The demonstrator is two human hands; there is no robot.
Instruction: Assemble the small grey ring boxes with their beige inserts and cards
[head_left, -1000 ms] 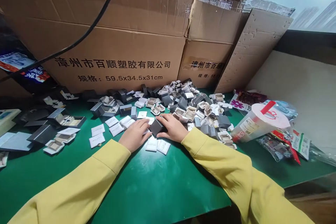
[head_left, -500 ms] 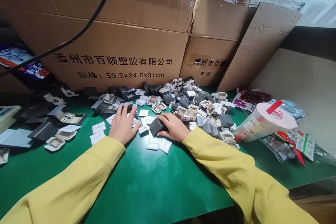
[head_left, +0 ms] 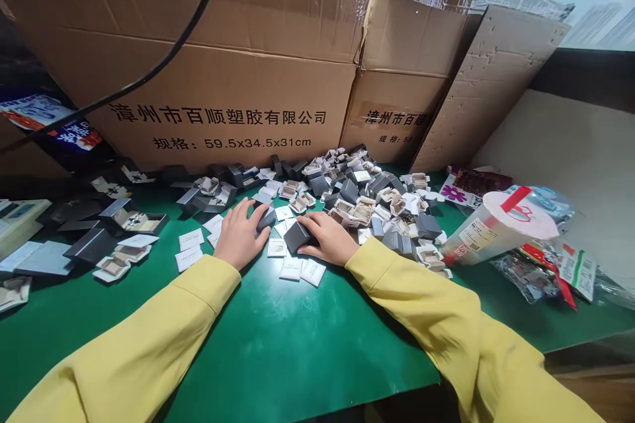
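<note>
My right hand (head_left: pixel 331 238) is closed round a small dark grey box (head_left: pixel 297 236), fingers on top and thumb at its near side. To the left, my left hand (head_left: pixel 241 234) curls over another dark box (head_left: pixel 266 219), which is partly hidden by the fingers. White printed packets (head_left: pixel 290 268) lie just in front of my right hand, and a small white tray insert (head_left: pixel 276 248) sits between the two hands. More white packets (head_left: pixel 190 240) rest left of my left hand.
A heap of dark boxes and pale inserts (head_left: pixel 367 195) spreads behind my hands. Opened boxes (head_left: pixel 133 218) lie at the left. A cup with a red straw (head_left: pixel 496 228) and snack bags (head_left: pixel 530 274) stand at the right. Large cartons (head_left: pixel 223 92) wall off the back of the green table (head_left: pixel 297 357).
My left hand has shifted slightly right, its spread fingers drawing in round the dark box. My right hand keeps its box in nearly the same place. The view has turned slightly.
</note>
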